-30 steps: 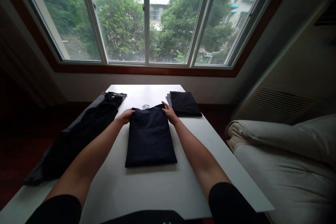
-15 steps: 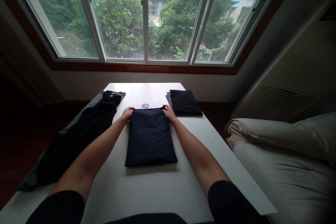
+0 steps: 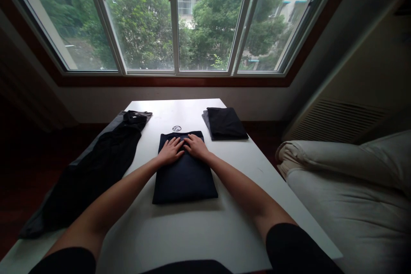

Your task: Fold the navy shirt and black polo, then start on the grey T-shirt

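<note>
A dark navy garment point(image 3: 184, 182), folded into a neat rectangle, lies flat in front of me on the white table point(image 3: 167, 235). My left hand point(image 3: 171, 151) rests palm down on its upper part, fingers spread. Beside it, my right hand point(image 3: 195, 146) lies flat on the same cloth, its fingertips close to those of the left. Neither hand grips anything. Just past the garment's far edge is a small round dark mark or ring point(image 3: 176, 129), too small to make out.
Along the table's left side lie unfolded black and grey garments point(image 3: 96, 171), partly over the edge. A folded black and grey stack point(image 3: 227, 124) sits at the far right. Beyond the right edge stands a pale sofa point(image 3: 346, 188). A window point(image 3: 202, 30) is behind the table.
Both hands have left the garment's far corners and come inward and nearer, now lying flat on its upper middle. The folded garment stays in about the same place.
</note>
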`<state>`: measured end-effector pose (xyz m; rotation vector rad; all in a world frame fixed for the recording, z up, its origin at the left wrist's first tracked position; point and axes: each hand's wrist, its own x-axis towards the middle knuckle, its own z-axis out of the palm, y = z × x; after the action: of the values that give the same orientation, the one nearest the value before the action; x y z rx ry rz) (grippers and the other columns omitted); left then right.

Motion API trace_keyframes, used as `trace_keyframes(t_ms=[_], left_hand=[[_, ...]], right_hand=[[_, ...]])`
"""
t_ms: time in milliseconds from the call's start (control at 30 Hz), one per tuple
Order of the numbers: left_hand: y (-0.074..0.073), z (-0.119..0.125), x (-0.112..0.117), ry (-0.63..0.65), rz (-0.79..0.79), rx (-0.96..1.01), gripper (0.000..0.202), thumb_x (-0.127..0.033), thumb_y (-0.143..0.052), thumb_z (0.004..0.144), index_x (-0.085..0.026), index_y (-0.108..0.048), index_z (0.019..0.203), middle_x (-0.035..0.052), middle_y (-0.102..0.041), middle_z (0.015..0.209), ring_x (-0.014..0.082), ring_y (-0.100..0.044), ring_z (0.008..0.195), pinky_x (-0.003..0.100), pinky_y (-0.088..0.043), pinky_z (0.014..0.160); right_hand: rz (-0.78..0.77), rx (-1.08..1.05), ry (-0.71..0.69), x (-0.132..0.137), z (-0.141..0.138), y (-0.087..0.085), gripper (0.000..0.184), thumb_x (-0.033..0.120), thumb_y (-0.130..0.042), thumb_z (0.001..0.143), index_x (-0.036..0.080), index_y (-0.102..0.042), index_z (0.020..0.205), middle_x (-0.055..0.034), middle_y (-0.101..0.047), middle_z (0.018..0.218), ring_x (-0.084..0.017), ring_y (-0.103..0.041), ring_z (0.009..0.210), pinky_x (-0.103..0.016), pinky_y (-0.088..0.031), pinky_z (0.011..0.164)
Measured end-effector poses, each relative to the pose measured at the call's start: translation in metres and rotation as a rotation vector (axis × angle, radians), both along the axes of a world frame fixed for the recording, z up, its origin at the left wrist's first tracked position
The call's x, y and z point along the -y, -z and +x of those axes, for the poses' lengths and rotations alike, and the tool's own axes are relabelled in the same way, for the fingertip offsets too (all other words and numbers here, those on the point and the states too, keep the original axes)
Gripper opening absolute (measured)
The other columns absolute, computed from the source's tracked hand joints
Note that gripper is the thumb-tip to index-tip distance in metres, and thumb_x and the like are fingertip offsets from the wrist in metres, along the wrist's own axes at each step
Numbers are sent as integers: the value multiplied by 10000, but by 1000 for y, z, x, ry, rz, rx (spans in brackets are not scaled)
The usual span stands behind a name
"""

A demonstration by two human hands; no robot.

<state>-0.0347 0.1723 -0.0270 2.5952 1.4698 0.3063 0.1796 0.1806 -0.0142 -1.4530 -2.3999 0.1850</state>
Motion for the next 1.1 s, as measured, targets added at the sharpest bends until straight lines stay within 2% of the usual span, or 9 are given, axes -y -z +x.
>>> trace_keyframes(t_ms=[167,300,433,567,667,767,900,1000,1100], left_hand=[[15,5,-17,-110,4,-68,727,-671,-275,1032,-282,-332,1643,56,-207,1729,323,-111,1602,572,-116,1266],[17,4,-34,-201,4,-55,759,-709,-262,1016,-288,-330,1644,60,-190,1734,366,-131,1592,562,-123,1261],[17,-2,-50,-253,-13,-38,734,-657,-309,1028,-258,-325,1644,93,-179,1734,393,-207,1565,570,-148,1246],[11,-8,-56,-232,-13,11,644,-529,-353,1055,-204,-384,1611,130,-254,1709,335,-264,1555,531,-188,1247],[6,-10,-46,-184,40,59,581,-453,-378,1058,-186,-453,1568,141,-313,1686,308,-289,1548,515,-205,1252],[4,-12,-27,-63,40,63,558,-455,-400,1054,-249,-462,1569,91,-327,1687,298,-266,1560,530,-177,1266],[7,-17,-12,1,-10,18,608,-534,-439,1030,-323,-414,1600,47,-286,1707,344,-202,1578,588,-138,1262],[8,-20,-20,-32,-23,-5,621,-557,-419,1030,-334,-397,1609,38,-245,1721,361,-165,1585,607,-134,1254],[7,-21,-37,-89,-35,-23,633,-552,-395,1036,-311,-377,1621,51,-225,1726,362,-170,1584,584,-142,1256]], right_hand=[[-102,74,87,-3,1,18,700,577,-322,1062,189,-308,1644,-120,-206,1717,-271,-143,1598,-456,-118,1274],[-127,85,118,-13,5,18,763,651,-289,1043,195,-279,1654,-111,-146,1730,-263,-81,1609,-448,-76,1280],[-156,72,150,-24,10,17,821,704,-295,1022,185,-265,1657,-120,-109,1735,-272,-65,1610,-440,-80,1282],[-171,50,166,-31,17,13,787,660,-339,1035,169,-291,1648,-138,-144,1728,-283,-123,1602,-438,-107,1279],[-156,42,154,-26,19,4,729,589,-391,1044,155,-340,1628,-157,-175,1719,-296,-152,1595,-446,-144,1272],[-83,50,96,-7,16,-2,718,573,-446,1030,163,-373,1615,-161,-168,1720,-312,-123,1599,-469,-118,1275],[-107,62,-16,22,7,3,816,696,-480,974,230,-349,1631,-145,-215,1711,-330,-144,1593,-518,-59,1275],[-152,61,8,26,-1,9,881,764,-459,948,256,-296,1650,-136,-165,1724,-340,-104,1599,-537,-48,1270],[-170,66,32,15,-6,11,864,758,-417,968,258,-269,1657,-132,-133,1731,-322,-83,1604,-524,-48,1271]])
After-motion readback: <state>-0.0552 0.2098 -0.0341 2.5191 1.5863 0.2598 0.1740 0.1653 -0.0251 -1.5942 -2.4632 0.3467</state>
